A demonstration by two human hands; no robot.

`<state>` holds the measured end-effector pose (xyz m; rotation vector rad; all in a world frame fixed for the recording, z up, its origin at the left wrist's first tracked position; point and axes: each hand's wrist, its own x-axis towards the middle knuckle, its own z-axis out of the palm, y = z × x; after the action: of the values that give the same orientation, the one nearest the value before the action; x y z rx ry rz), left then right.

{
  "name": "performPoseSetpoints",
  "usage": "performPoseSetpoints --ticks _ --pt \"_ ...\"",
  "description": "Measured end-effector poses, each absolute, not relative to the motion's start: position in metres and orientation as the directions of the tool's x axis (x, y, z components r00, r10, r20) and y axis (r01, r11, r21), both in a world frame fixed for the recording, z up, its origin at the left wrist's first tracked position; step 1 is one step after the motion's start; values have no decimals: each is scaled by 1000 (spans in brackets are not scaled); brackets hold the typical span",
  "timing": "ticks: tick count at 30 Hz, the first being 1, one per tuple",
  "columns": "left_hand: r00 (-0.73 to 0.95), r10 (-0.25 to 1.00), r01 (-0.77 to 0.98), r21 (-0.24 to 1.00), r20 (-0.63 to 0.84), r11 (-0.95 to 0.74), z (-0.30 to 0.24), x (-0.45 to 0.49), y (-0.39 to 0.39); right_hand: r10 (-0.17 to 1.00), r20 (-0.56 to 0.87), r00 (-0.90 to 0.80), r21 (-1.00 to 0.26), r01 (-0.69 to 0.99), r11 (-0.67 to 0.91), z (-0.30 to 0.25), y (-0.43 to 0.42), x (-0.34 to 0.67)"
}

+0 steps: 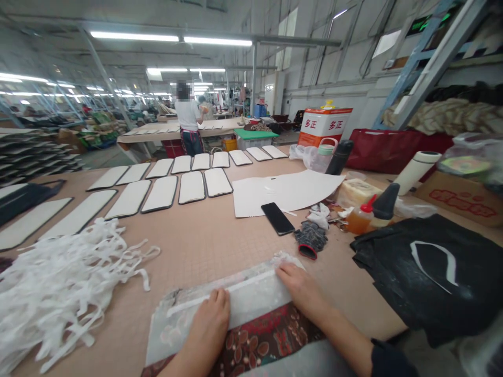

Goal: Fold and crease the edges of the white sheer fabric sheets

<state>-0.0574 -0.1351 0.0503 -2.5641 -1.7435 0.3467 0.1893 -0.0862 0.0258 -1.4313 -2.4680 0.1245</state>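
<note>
Head view: left hand [208,327] and right hand [301,290] lie flat and unclenched, pressing one white strip [243,285] onto the plastic sheet [173,335]. Left of the sheet, a heap of strips [55,298] looks untouched, so most seems left. Panels [161,192] lie in rows beyond the sheet.

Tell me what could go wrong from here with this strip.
1. The plastic sheet reaches the near edge of the table, so it might slip and skew the white strip pressed under the left hand and right hand.
2. The loose strip pile lies close to the left arm; a sweep could drag it.
</note>
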Motion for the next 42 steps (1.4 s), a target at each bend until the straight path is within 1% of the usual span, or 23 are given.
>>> performPoseSetpoints --ticks 5,7,9,11,13,15,18,20,22,24,27,29,32,34,37,39,42 --pt "166 977 950 -246 -131 -195 43 -129 -175 861 246 -445 -216 841 497 7 -78 222" --pt "129 986 954 -260 -102 -151 42 -143 -186 855 262 -447 -218 836 504 2 -80 223" --pt "108 991 963 -239 -85 -125 43 -150 -190 855 270 -443 -225 835 503 1 -82 221" --pt "87 992 977 -185 -87 -102 46 -152 -189 858 263 -442 -246 829 502 3 -82 220" --pt "83 990 988 -118 -112 -96 53 -154 -183 870 249 -426 -282 827 486 7 -81 221" --pt "98 982 991 -77 -162 -111 63 -155 -173 887 213 -409 -333 823 459 12 -77 224" --pt "120 964 984 -102 -239 -147 80 -144 -149 908 150 -392 -423 804 417 20 -70 229" --pt "176 954 974 -96 -243 -205 90 -121 -127 924 135 -359 -450 808 380 25 -66 233" --pt "292 928 953 -6 -233 -302 95 -86 -105 946 126 -300 -430 842 325 29 -63 235" --pt "408 884 913 124 -228 -389 95 -45 -84 967 106 -233 -384 887 256 32 -61 234" --pt "481 861 866 239 -166 -438 84 11 -58 986 71 -153 -329 929 168 33 -59 232" --pt "475 874 856 285 -103 -432 74 38 -46 990 51 -133 -322 936 142 34 -56 231" --pt "412 910 867 328 -44 -376 60 60 -32 993 23 -119 -339 933 120 34 -53 233" --pt "369 928 872 363 -49 -327 53 66 -25 993 22 -115 -351 929 115 35 -53 235" --pt "314 941 873 426 -123 -236 46 70 -18 991 55 -121 -385 913 133 38 -57 238" --pt "292 946 864 464 -144 -196 45 71 -16 989 76 -128 -439 886 149 41 -59 241" --pt "298 949 836 507 -100 -209 45 73 -16 991 61 -115 -583 802 129 43 -57 244"
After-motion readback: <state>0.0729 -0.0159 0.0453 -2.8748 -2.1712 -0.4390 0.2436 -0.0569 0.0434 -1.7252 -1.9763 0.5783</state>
